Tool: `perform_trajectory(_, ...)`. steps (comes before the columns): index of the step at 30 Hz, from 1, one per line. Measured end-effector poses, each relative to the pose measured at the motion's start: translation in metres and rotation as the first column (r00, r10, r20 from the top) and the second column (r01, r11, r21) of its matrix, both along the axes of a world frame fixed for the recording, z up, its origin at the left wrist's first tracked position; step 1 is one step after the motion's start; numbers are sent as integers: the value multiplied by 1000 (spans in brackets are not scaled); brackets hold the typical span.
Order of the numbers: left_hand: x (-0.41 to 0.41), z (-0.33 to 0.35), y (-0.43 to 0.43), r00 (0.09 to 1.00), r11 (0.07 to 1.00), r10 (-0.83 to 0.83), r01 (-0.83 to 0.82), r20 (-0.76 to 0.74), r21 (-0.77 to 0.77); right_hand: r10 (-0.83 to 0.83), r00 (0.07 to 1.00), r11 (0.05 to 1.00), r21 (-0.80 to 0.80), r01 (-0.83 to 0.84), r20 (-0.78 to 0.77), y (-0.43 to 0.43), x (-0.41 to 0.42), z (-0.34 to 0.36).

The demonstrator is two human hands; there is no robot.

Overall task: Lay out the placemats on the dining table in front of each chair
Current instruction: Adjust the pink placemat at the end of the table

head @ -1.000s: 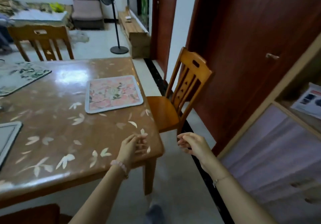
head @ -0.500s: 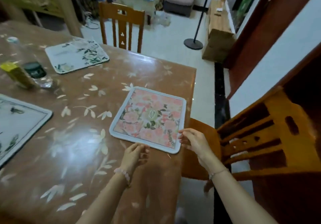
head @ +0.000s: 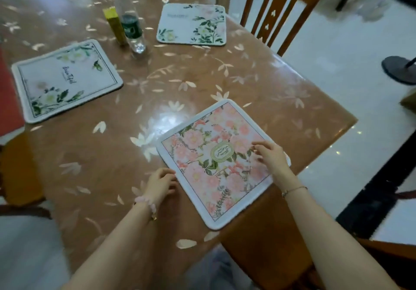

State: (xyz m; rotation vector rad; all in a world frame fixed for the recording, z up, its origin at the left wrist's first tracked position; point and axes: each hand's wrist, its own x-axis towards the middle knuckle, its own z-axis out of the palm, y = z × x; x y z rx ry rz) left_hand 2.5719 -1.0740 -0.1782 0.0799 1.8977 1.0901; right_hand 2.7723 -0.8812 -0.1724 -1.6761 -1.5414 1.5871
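Observation:
A pink floral placemat (head: 216, 165) lies askew on the brown dining table (head: 101, 154), one corner reaching the near edge above a wooden chair seat (head: 258, 233). My left hand (head: 161, 184) holds the mat's left edge with curled fingers. My right hand (head: 271, 156) rests on top of the mat near its right corner, fingers spread and lightly bent. Two white placemats with green leaves lie further off, one at the left (head: 67, 80) and one at the far side (head: 192, 24) in front of another wooden chair (head: 281, 8).
A clear plastic bottle (head: 132, 28) and a yellow box (head: 114, 26) stand mid-table between the white mats. A red object (head: 9, 100) sits at the table's left edge. A fan base (head: 398, 69) stands on the white floor at right.
Both hands have moved onto the pink mat: the left now holds its edge, the right lies on top. The mat sits closer to the near table edge and is turned. The view has swung left.

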Motion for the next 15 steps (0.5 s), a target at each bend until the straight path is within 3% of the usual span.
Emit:
perform_trajectory(4,16,1,11,991,993,78,-87,-109,-77,54,977,993,92,-74,205,35,32,-10)
perform_trajectory(8,25,-3,14,974,980,114,-143,-193,-141,120,868,942,222,-253,481,57,46,-22)
perform_trajectory(12,33,-3,20,971,970,232,-235,-56,-58,157,882,957,153,-247,445,64,50,-20)
perform_trajectory(15,34,-7,23,959,959,271,-276,-77,-60,191,859,952,125,-281,476,67,51,-20)
